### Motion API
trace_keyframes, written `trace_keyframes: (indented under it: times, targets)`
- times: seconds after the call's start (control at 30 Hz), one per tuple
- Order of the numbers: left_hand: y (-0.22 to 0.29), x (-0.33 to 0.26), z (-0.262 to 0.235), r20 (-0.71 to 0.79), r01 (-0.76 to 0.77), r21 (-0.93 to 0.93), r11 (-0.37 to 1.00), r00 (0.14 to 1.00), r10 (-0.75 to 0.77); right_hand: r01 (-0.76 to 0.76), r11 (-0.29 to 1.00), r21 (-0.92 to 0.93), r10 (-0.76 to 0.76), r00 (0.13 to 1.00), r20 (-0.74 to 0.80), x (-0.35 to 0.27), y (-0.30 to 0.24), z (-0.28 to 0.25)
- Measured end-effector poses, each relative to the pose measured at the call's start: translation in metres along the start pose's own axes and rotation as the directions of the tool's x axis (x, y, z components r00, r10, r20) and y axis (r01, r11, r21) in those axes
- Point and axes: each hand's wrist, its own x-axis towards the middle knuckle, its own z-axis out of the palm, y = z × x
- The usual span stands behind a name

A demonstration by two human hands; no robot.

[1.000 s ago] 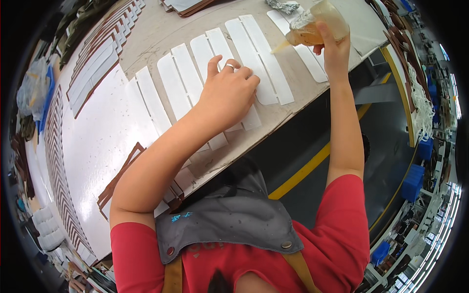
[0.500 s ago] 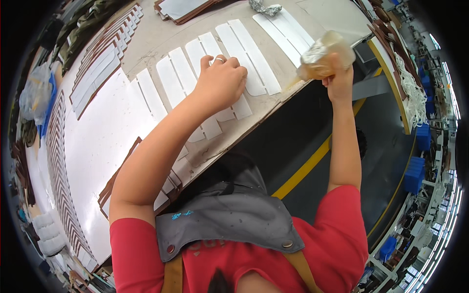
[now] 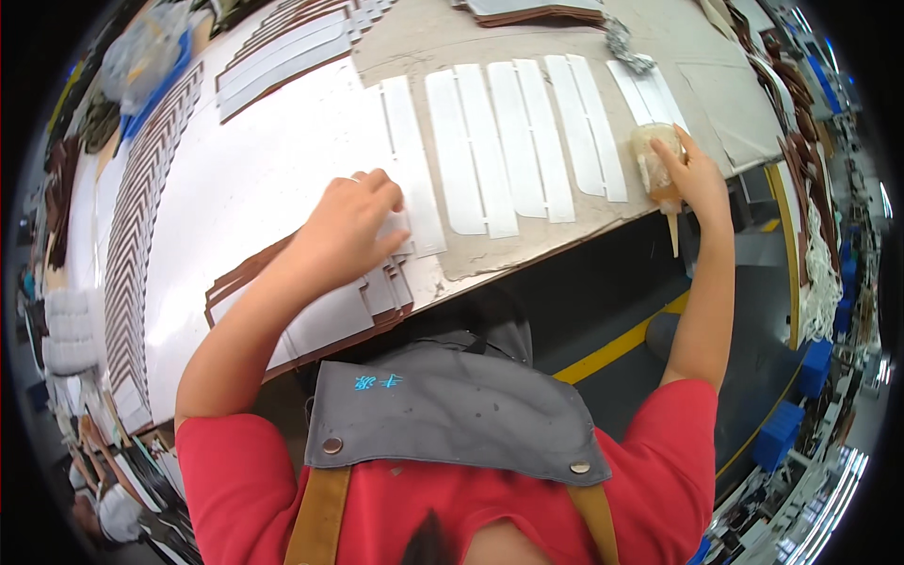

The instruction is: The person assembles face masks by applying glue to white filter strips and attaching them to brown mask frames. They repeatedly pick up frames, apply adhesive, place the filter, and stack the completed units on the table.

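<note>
My right hand [image 3: 704, 179] grips a translucent squeeze bottle [image 3: 656, 160] with amber liquid in it, its thin nozzle pointing down past the table's front edge. Over a stack of white panels with brown edges [image 3: 330, 320], my left hand [image 3: 353, 226] hovers with bent fingers and the thumb apart. Beside its fingertips lies a pair of white strips [image 3: 414, 169]; whether they touch is hard to see. More paired white strips [image 3: 471, 151] lie flat in a row between the hands. The bottle partly covers the rightmost white pair [image 3: 648, 94].
A crumpled silvery lump [image 3: 621, 42] rests at the far end of the rightmost strips. Overlapping brown-edged panels [image 3: 282, 61] are fanned out at the far left, with a long fanned row [image 3: 141, 235] along the left side. Another brown-edged stack [image 3: 537, 11] sits at the back.
The view has shifted, so the table appears further right. My left hand has moved from the white strips leftward to the near stack. The bottle's nozzle has swung from pointing left to pointing down.
</note>
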Motion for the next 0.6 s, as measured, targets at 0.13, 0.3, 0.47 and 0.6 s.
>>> trace_keyframes:
  times: [0.13,0.3,0.47,0.6]
  targets:
    - [0.011,-0.012,0.012,0.066,0.005,0.135,0.991,0.998,-0.014,0.133,0.97,-0.203,-0.186,0.945,-0.27,-0.012,-0.019,-0.002]
    - [0.012,-0.018,0.019,0.052,-0.017,0.08,0.997,0.999,0.013,0.392,0.917,0.068,-0.328,0.842,-0.428,-0.05,-0.054,-0.013]
    - [0.008,-0.025,0.024,-0.012,-0.011,-0.012,1.0,1.0,0.011,0.547,0.832,0.088,-0.475,0.786,-0.394,-0.083,-0.092,-0.007]
    - [0.011,-0.025,0.031,-0.029,-0.059,0.164,0.985,0.997,0.064,0.635,0.765,0.103,-0.562,0.737,-0.376,-0.099,-0.119,0.006]
